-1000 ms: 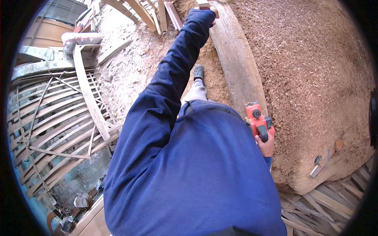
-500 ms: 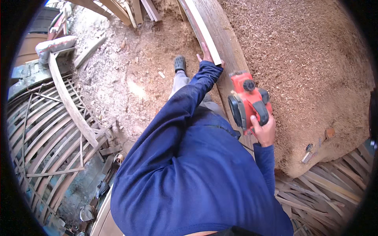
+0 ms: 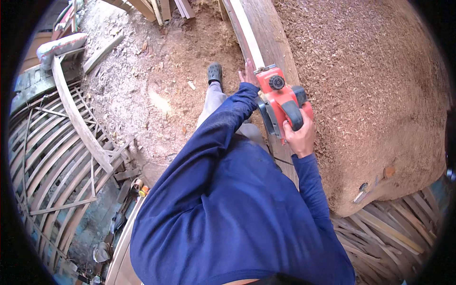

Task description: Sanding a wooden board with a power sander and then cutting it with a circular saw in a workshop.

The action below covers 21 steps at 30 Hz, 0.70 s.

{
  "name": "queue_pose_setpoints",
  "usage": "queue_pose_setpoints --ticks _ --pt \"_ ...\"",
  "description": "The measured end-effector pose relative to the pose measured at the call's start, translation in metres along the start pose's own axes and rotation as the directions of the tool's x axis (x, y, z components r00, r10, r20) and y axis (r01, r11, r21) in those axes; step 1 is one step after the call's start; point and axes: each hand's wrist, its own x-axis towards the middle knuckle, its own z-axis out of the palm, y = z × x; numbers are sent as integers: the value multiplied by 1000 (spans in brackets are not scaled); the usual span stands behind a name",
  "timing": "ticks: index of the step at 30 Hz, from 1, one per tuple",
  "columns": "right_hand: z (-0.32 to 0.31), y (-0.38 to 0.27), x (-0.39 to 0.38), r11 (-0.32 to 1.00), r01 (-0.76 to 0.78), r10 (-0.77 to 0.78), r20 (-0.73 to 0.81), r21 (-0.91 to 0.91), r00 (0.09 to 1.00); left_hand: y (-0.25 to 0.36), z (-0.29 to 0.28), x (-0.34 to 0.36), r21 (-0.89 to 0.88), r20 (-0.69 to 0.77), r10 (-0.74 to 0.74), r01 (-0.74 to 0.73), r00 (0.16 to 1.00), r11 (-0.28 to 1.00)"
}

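Observation:
A red and black electric planer [image 3: 280, 97] is in my right hand [image 3: 301, 135], whose fingers wrap round its rear handle. The planer's front end sits over the near end of a pale wooden strip [image 3: 248, 35]. This strip lies lengthwise on a long, weathered plank [image 3: 270, 28]. My left hand [image 3: 248, 75] is at the strip's left side, just beside the planer's front, with its visible fingers stretched out and apart. The planer's body hides the strip's near end. Whether my left palm presses on the strip cannot be made out.
Wood shavings [image 3: 361, 95] are heaped right of the plank. Loose offcuts [image 3: 380, 232] pile up at the lower right. Curved slatted frames [image 3: 57, 171] stand at the left, near a curved beam [image 3: 78, 114]. A cable [image 3: 283, 162] trails behind the planer.
My right hand has brought the planer forward and left, from beside the plank's right edge onto the strip's near end. My left hand stays by the strip, its thumb side now hidden.

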Motion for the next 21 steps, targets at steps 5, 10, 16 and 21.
queue_pose_setpoints --ticks 5,10,16,21 --pt "24 -19 59 998 -67 68 40 -11 997 16 -17 -3 -18 144 11 -8 990 1000" --pt "49 -50 131 998 33 -35 -36 -47 999 44 -49 5 -356 328 36 88 944 930" --pt "77 -80 214 988 131 -138 -81 -77 987 41 -42 4 444 410 -220 16 885 896" --pt "89 -106 263 993 93 -98 -69 -76 993 18 -12 -2 721 -127 129 2 983 693"
